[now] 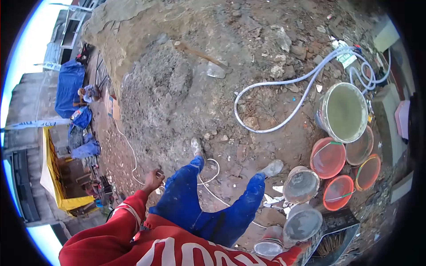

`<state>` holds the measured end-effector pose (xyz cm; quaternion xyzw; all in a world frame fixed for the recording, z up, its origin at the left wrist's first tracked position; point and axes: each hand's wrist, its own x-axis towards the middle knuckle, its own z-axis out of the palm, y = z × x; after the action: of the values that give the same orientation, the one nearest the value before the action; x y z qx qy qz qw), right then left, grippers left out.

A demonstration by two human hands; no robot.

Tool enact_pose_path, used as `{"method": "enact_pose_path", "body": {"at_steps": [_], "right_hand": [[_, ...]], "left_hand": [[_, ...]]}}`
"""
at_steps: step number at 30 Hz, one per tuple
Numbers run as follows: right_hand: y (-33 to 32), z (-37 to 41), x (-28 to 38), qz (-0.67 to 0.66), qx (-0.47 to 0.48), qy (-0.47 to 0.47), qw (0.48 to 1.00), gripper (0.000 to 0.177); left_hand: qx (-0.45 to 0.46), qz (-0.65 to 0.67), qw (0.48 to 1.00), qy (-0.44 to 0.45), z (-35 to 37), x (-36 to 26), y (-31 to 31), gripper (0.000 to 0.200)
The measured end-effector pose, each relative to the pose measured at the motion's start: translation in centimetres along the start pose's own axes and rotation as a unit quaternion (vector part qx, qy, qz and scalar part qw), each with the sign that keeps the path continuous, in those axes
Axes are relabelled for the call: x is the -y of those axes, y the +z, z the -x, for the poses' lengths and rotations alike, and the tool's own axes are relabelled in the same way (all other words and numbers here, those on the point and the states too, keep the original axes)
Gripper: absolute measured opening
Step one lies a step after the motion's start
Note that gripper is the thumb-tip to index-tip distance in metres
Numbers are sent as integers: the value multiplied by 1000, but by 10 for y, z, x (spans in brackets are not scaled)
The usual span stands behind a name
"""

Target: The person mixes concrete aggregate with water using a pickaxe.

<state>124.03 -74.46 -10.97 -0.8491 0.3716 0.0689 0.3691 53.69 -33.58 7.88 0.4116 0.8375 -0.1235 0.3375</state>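
My left hand (154, 179) hangs beside my left thigh, its fingers loosely bent and apart, with nothing visible in them. At the lower right, my right hand (305, 249) is a dim blur beyond the red sleeve, near a grey bucket (303, 223) and a dark open container (339, 237) of thin rods. Its fingers cannot be made out, nor whether it touches either. A wooden-handled tool (202, 55) with a pale, flat blade lies on the wet grey mix (155, 88) ahead of my feet.
Several orange and grey buckets (328, 158) cluster to the right, beside a large drum of murky water (344, 113). A pale hose (284, 83) loops over rubble. One thin white cable (217, 195) runs between my feet. At far left, a person (91, 93) is near blue tarps.
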Motion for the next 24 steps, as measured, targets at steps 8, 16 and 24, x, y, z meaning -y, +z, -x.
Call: {"method": "enact_pose_path", "body": {"at_steps": [8,16,24], "right_hand": [[135,216,152,17,301,-137,944,38],[188,590,129,70,539,-357,760,37],[136,817,62,179,654,-457,576,36]], "left_hand": [[-101,234,964,-78,-21,66,20,26],[63,594,801,-20,-120,45,-47,27],[42,654,754,44,-169,-8,-67,77]]}}
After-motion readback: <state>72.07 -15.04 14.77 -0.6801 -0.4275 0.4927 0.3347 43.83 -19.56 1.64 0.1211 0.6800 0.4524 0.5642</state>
